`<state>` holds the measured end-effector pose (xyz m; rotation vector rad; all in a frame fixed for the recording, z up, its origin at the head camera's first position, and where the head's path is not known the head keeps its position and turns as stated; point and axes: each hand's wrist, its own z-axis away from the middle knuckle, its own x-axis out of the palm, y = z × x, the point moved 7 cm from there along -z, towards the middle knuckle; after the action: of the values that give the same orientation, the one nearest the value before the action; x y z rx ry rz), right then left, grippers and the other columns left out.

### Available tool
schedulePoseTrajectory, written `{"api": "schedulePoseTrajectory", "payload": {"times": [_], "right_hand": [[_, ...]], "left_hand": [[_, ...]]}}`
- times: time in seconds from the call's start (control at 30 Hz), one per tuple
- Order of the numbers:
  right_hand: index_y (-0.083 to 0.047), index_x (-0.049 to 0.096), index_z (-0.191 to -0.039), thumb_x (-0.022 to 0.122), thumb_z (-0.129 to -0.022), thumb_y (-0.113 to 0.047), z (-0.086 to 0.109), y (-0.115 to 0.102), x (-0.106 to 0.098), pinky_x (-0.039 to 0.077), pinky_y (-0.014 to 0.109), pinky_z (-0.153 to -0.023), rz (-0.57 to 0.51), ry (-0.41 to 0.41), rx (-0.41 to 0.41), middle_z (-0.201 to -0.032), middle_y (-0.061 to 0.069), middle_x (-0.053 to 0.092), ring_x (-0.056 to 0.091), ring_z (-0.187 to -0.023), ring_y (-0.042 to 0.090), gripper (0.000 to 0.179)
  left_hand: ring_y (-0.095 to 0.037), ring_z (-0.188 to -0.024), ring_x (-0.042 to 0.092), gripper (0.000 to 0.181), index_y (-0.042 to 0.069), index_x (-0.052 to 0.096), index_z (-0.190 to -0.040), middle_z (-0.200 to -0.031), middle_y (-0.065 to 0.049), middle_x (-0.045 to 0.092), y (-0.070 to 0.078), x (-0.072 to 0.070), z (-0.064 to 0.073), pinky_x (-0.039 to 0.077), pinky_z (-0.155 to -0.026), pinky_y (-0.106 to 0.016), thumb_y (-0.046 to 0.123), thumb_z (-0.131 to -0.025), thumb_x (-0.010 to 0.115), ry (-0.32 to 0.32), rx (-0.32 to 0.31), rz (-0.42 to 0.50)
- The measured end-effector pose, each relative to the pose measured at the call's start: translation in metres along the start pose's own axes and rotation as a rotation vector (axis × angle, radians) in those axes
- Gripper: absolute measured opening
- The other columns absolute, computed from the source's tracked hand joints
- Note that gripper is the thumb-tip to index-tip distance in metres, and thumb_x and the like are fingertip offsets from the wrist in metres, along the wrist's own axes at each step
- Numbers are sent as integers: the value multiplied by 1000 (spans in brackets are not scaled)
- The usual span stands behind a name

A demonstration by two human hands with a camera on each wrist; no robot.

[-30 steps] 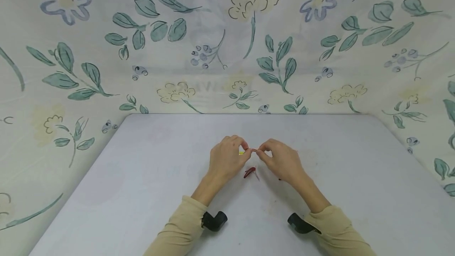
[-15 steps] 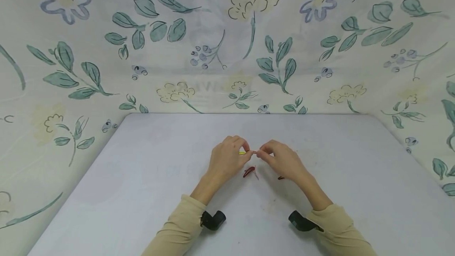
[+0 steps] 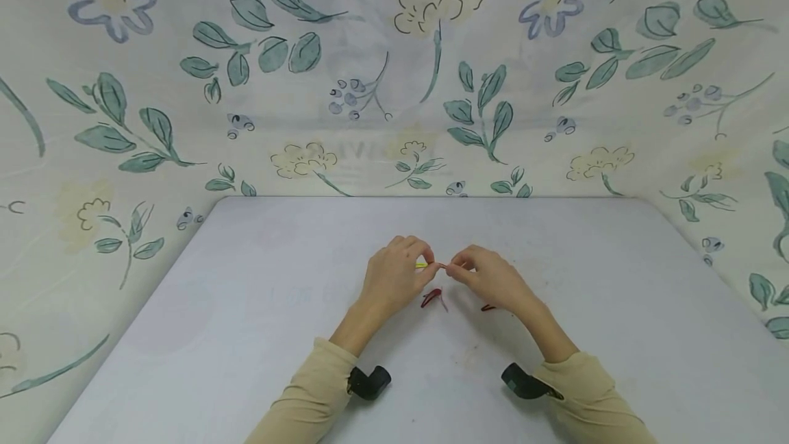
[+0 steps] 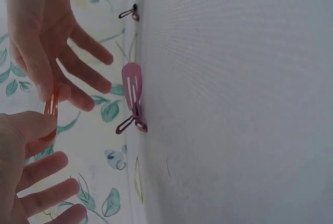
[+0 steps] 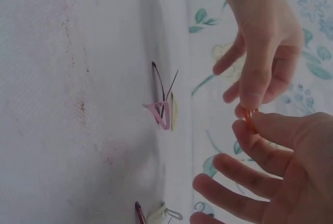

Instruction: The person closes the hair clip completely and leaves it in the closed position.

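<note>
An orange snap hair clip (image 4: 51, 107) spans the short gap between my two hands, raised above the table. My left hand (image 3: 391, 271) pinches one end between thumb and index finger. At the other end, the thumb and index finger of my right hand (image 3: 493, 281) pinch it too. The remaining fingers of both hands are spread loosely in the wrist views. Below the hands, a dark red hair clip (image 3: 431, 297) lies on the table, and a pink snap clip (image 4: 132, 83) shows near it in the left wrist view.
A yellow clip (image 3: 421, 265) lies behind my left fingers, mostly hidden. Another dark clip (image 3: 488, 307) is partly covered by my right hand, with a pale clip (image 5: 158, 214) beside it. The white table (image 3: 246, 321) meets a floral cloth (image 3: 370, 88) at the back.
My right hand has moved very slightly down and right, uncovering more of the dark clip beneath it. Both hands still pinch the orange hair clip.
</note>
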<state>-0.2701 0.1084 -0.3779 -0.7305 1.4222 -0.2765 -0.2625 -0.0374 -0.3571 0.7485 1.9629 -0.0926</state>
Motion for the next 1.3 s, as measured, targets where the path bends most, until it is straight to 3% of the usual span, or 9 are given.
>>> {"api": "schedulePoseTrajectory", "payload": {"times": [0.33,0.8,1.1,1.3], "right_hand": [[-11,70,-99,63,-97,-24,2,0,-1,52,49,-88,-19,-22,-31,-112,7,66,62,-109,29,15],[-15,68,-95,67,-95,-25,4,-4,-2,51,50,-90,46,6,-79,-115,6,64,60,-111,30,10],[-15,68,-99,68,-94,-21,2,0,2,52,48,-86,74,7,-102,-115,5,64,62,-108,29,8],[-15,69,-103,68,-94,-20,-2,2,2,52,48,-86,100,21,-99,-116,5,64,62,-107,29,10]], "left_hand": [[-19,-92,64,14,19,68,-87,-101,2,71,2,2,2,52,-61,-29,32,-88,74,-38,-5,11],[-19,-99,64,14,19,72,-96,-106,2,71,3,4,5,55,-68,-32,30,-89,73,-80,18,20],[-19,-98,64,14,18,72,-96,-107,2,71,2,11,7,55,-66,-32,29,-88,74,-125,20,7],[-20,-100,63,14,17,73,-97,-110,1,71,0,11,1,55,-71,-33,29,-88,74,-141,24,9]]}}
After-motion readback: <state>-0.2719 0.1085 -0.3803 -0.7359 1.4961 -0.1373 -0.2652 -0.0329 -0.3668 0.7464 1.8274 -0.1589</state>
